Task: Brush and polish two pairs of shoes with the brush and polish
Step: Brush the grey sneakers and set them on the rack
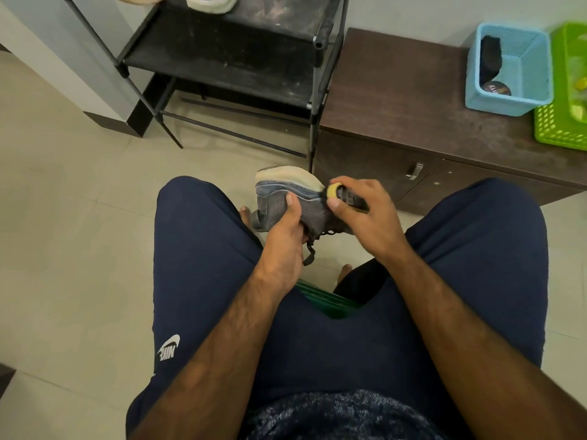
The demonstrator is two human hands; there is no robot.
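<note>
Head view looks down past two knees at a grey shoe [295, 206], held up off the floor between them. The left hand [286, 236] has its fingers [290, 201] wrapped round the shoe's upper near the collar, thumb on the side facing the camera, so the shoe lies tipped with its sole turned away and its flank presented to the other hand. This grip likely keeps the shoe steady against the push of rubbing. The right hand [359, 211], just right of the shoe, has its fingers closed round a dark applicator [349, 198] whose yellow sponge tip [334, 190] touches the shoe where the upper meets the sole edge.

The shoe is a lace-up trainer in grey-blue fabric with a paler blue band above a thick off-white sole that looks scuffed and yellowed; dark laces hang loose beneath it.

Beyond the shoe stands a black shoe rack [222, 58], another pale-soled shoe [211, 3] on its top shelf. Right of the shoe is a dark brown cabinet whose worktop [397, 100] carries a blue basket [511, 68] holding a black brush [489, 58] and a round polish tin [495, 87], with a green basket [562, 122] beside it.
</note>
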